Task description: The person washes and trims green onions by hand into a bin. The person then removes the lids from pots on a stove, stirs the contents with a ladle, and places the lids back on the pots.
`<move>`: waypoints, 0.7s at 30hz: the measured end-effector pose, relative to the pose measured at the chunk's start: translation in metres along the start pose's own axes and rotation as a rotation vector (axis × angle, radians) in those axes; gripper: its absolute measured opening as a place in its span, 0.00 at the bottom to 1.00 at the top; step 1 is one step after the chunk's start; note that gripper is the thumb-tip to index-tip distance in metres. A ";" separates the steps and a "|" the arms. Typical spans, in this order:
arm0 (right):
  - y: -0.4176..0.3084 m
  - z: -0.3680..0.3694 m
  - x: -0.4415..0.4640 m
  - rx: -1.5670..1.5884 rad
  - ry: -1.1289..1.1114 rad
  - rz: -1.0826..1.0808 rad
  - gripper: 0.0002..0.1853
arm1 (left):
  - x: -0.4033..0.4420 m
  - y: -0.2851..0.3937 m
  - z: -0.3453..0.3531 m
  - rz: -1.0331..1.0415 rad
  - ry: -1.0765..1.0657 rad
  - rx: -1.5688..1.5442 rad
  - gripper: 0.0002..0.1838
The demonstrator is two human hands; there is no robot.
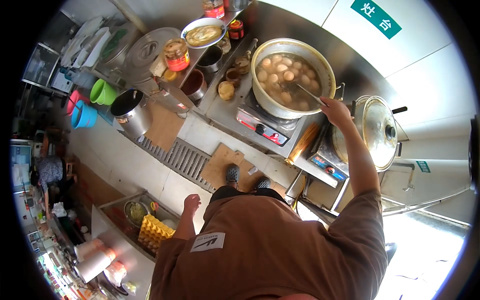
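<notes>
My right hand (336, 112) is closed round the handle of a long metal utensil (312, 95), which slants down into a large metal pot (327, 75). The utensil's far end is hidden in the brown liquid. Many whole eggs (288, 75) sit in that liquid, some breaking the surface. Beneath the pot is a gas stove (264, 126) with a black knob. My left hand (192, 204) hangs at my side over the floor, fingers loosely curled and apart, with nothing visible in it.
Right of the stove, a lidded pot (378, 132) stands on a second burner. Jars and a white bowl (204, 33) line the shelf at left. A tall steel pot (131, 112) is near the floor grate (186, 159). Yellow egg trays (154, 231) lie behind my left. Another person (51, 170) is far left.
</notes>
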State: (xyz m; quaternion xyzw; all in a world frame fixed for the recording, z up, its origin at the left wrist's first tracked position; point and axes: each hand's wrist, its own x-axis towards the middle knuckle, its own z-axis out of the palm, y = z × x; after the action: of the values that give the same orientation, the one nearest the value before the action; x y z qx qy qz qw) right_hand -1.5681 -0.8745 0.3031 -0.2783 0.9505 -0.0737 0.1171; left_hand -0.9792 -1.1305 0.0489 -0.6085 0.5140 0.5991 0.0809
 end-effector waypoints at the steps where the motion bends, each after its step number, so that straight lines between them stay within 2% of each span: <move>1: -0.002 0.001 0.002 0.001 -0.002 -0.004 0.20 | -0.001 -0.002 0.000 0.009 -0.004 -0.011 0.11; 12: -0.024 -0.003 0.007 0.061 0.012 0.023 0.20 | -0.002 -0.017 -0.006 -0.018 0.019 0.044 0.11; 18: -0.026 0.003 0.008 0.082 -0.021 0.088 0.22 | 0.002 -0.001 -0.001 0.003 0.005 0.052 0.12; 21: -0.012 -0.001 0.006 0.120 -0.014 0.039 0.22 | 0.003 0.006 0.000 0.026 -0.024 0.037 0.12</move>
State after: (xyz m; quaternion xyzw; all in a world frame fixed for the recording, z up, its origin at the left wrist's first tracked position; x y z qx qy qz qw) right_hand -1.5671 -0.8877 0.3058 -0.2525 0.9488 -0.1265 0.1417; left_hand -0.9845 -1.1351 0.0492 -0.5930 0.5318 0.5977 0.0907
